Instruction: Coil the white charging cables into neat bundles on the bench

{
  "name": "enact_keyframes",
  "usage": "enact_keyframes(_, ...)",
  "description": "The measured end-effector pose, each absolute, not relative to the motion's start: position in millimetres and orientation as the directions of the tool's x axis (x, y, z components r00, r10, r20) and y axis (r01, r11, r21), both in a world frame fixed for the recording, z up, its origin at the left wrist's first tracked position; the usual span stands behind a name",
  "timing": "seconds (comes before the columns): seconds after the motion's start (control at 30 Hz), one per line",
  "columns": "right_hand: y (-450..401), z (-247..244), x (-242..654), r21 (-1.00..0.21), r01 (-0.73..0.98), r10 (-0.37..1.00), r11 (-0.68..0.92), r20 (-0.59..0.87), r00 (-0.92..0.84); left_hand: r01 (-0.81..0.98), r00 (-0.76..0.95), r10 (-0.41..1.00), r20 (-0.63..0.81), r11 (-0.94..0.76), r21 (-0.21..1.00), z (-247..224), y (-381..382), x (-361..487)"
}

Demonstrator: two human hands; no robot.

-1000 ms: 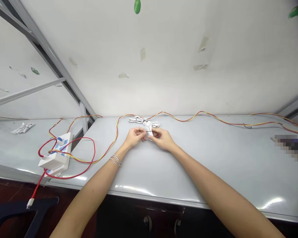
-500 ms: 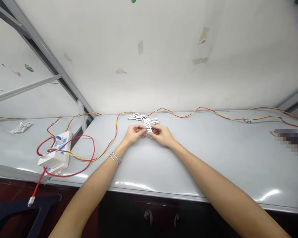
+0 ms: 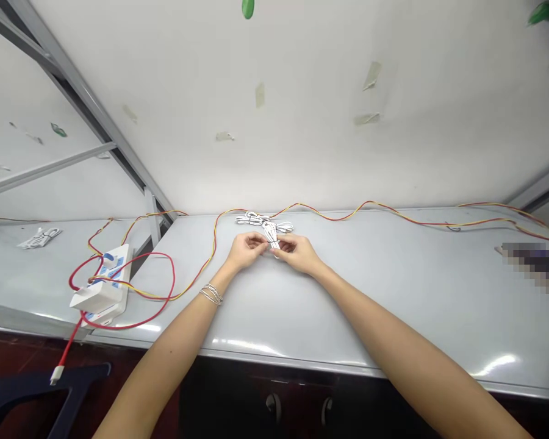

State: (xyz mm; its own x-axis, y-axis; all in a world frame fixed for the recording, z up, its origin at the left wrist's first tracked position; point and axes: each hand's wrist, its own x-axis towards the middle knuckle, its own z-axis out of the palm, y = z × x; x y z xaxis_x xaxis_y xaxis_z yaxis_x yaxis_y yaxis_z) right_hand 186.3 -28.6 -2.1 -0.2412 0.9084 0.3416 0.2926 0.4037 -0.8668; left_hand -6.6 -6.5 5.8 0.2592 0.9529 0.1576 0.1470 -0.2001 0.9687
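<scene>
The white cable (image 3: 269, 230) is already folded into a bundle, over the table (image 3: 274, 311) and just in front of two other white cable bundles (image 3: 251, 217). The right hand (image 3: 301, 254) grips it between the fingers; the left hand (image 3: 246, 251) pinches the black tie (image 3: 273, 241) across it. Whether the tie is completely fastened, I cannot tell.

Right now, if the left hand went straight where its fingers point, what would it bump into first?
Probably the white cable bundle pinched in the right hand; the left hand may already be touching it.
</scene>
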Motion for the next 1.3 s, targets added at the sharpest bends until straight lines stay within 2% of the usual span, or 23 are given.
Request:
enact_keyframes(0.2,-31,0,185,-0.881,0.28,0.917,0.383,0.323,-0.235,0.277,0.233,0.93,0.286,-0.345,0.897,8,-8,-6)
enact_keyframes(0.33,-30,-1,185,-0.891,0.31,0.938,0.331,0.276,-0.209,0.408,0.272,0.854,0.443,-0.519,0.751,12,-12,-6)
enact_keyframes(0.43,-30,-1,185,-0.884,0.348,0.947,0.312,0.26,-0.19,0.458,0.304,0.807,0.506,-0.59,0.665,15,-15,-5)
enact_keyframes(0.53,-31,1,183,-0.877,0.379,0.954,0.295,0.249,-0.167,0.526,0.334,0.787,0.52,-0.613,0.59,17,-18,-3)
enact_keyframes(0.7,-35,3,174,-0.844,0.486,0.971,0.226,0.236,-0.042,0.733,0.376,0.794,0.478,-0.571,0.371,19,-26,4)
enact_keyframes(0.8,-38,3,169,-0.837,0.512,0.971,0.194,0.238,0.022,0.779,0.381,0.805,0.454,-0.545,0.312,18,-29,9)
enact_keyframes(0.93,-42,4,168,-0.851,0.498,0.973,0.166,0.225,0.06,0.765,0.363,0.819,0.444,-0.535,0.36,16,-29,12)
enact_keyframes(1.07,-42,6,168,-0.895,0.414,0.975,0.165,0.21,0.067,0.651,0.303,0.832,0.465,-0.537,0.537,14,-26,10)
enact_keyframes(1.2,-40,3,168,-0.936,0.314,0.98,0.16,0.188,0.059,0.585,0.236,0.842,0.485,-0.521,0.622,11,-23,9)
enact_keyframes(1.3,-37,-1,169,-0.967,0.206,0.985,0.152,0.165,0.05,0.482,0.147,0.876,0.46,-0.47,0.74,8,-21,10)
